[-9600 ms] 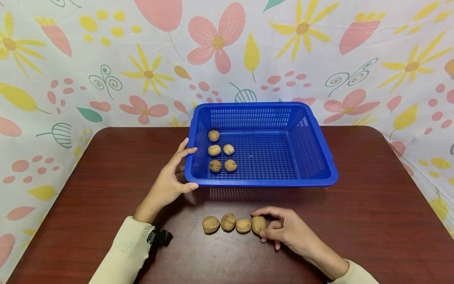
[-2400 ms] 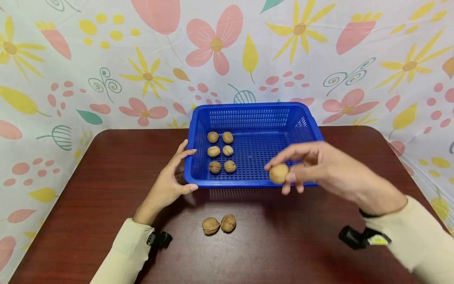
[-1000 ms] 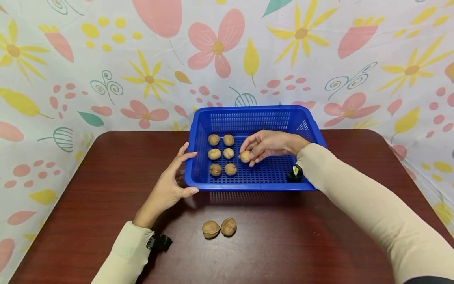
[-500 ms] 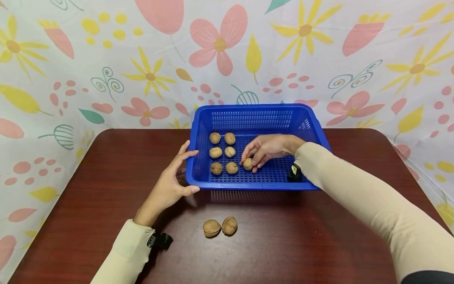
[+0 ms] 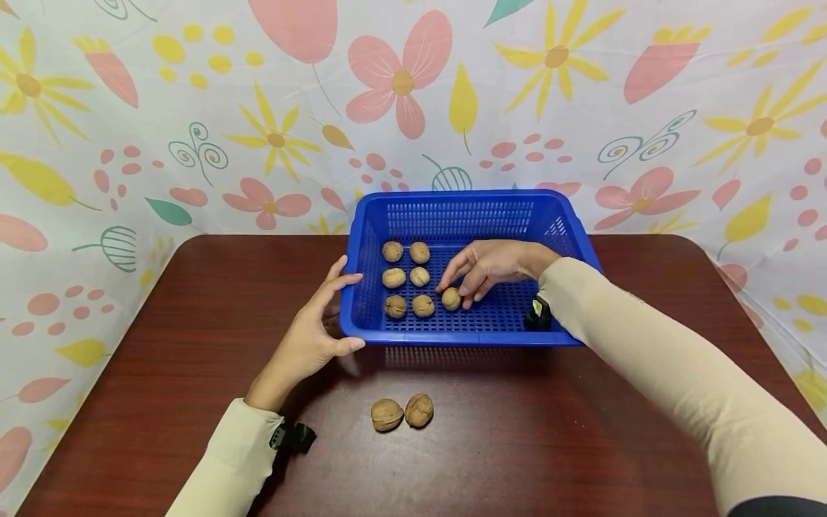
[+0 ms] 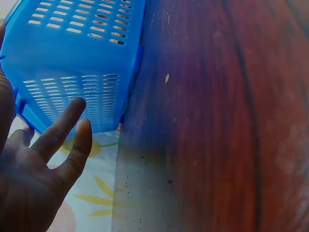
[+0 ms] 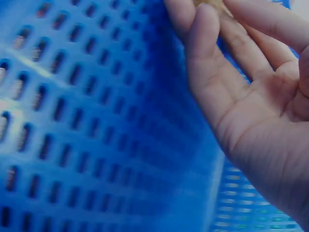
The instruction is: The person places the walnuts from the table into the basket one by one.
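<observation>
My right hand (image 5: 494, 267) reaches into the blue plastic basket (image 5: 465, 337). Its thumb and fingertips hold a walnut (image 5: 451, 299) low over the slotted floor, at the front of a third column. In the right wrist view, the tan walnut (image 7: 208, 4) shows between the fingertips at the top edge. Left of it, several walnuts (image 5: 423, 306) sit in two neat columns. My left hand (image 5: 314, 323) grips the basket's front left corner, thumb on the front rim and index finger over the left rim. The left wrist view shows two other fingers (image 6: 65, 128) extended beside the basket's outer wall.
Two walnuts (image 5: 386, 415) lie side by side on the dark reddish-brown table (image 5: 517, 445), in front of the basket. A flower-patterned cloth (image 5: 400, 86) hangs behind the table. Black wrist cameras (image 5: 293, 437) are strapped at both cuffs.
One more walnut sits at the back of the second column than at first. The right hand has carried another from the table row into the basket and lowered it forward. The left hand has stayed.
</observation>
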The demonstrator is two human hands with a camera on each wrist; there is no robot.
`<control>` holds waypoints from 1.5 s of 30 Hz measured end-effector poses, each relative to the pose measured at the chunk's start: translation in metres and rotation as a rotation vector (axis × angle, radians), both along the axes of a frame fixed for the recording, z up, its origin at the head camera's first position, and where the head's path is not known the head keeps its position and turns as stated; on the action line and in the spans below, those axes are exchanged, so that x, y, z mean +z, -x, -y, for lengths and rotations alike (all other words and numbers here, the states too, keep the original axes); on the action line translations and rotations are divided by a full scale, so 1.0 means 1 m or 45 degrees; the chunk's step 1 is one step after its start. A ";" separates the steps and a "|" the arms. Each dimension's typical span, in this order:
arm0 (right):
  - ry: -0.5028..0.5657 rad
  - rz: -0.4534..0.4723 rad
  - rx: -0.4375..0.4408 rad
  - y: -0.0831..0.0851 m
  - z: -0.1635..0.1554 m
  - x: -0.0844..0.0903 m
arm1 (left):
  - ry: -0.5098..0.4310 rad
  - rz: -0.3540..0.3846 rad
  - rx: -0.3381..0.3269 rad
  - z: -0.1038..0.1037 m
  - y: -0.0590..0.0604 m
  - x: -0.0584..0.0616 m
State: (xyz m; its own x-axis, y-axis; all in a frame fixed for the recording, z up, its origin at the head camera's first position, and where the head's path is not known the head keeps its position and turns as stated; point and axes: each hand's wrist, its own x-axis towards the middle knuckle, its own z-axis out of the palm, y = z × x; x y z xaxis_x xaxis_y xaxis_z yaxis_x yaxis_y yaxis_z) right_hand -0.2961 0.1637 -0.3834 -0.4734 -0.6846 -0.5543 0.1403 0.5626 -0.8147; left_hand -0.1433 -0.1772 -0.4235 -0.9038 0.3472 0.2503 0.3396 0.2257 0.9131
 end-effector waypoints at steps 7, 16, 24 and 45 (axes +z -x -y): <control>0.059 -0.252 -0.147 -0.009 -0.012 0.039 | 0.010 0.022 0.005 -0.001 0.000 -0.001; 0.062 -0.616 -0.139 -0.070 -0.022 0.093 | -0.013 0.010 -0.001 0.000 0.001 0.000; 0.214 -0.638 -0.207 -0.140 -0.032 0.088 | 0.006 0.018 0.007 0.001 0.000 0.000; 0.774 -0.184 -0.389 -0.243 0.008 -0.039 | 0.012 0.019 0.011 0.000 -0.001 0.001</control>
State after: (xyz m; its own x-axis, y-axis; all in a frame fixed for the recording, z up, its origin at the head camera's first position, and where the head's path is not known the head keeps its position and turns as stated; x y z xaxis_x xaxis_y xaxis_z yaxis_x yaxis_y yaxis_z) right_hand -0.0535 0.1556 -0.4220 -0.7342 -0.6782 -0.0316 0.0862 -0.0470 -0.9952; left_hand -0.1424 -0.1773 -0.4225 -0.9103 0.3419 0.2333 0.3239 0.2374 0.9158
